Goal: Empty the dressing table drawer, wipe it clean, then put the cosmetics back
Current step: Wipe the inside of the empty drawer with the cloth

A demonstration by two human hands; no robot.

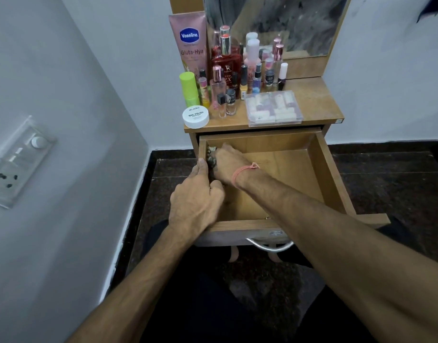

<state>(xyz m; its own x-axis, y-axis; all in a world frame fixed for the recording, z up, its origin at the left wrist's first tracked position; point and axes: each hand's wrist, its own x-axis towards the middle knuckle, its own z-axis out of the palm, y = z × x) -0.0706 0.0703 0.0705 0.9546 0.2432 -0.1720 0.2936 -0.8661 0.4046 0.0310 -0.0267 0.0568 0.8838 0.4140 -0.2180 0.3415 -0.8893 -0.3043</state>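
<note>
The wooden drawer (319,174) of the dressing table stands pulled out, its floor mostly bare. Against its left wall lies a small patterned item (211,159), partly hidden by both hands. My right hand (229,164) reaches across into the drawer with curled fingers on that item. My left hand (195,196) grips the drawer's left wall beside it, thumb up on the rim. Many cosmetics stand on the table top: a pink Vaseline tube (190,43), a red perfume bottle (226,63), a white nail polish jar (195,116), and a clear box (273,108).
A mirror (274,21) rises behind the bottles. A grey wall with a switch panel (17,162) is close on the left. The drawer's metal handle (272,245) faces me. Dark stone floor (386,189) lies to the right.
</note>
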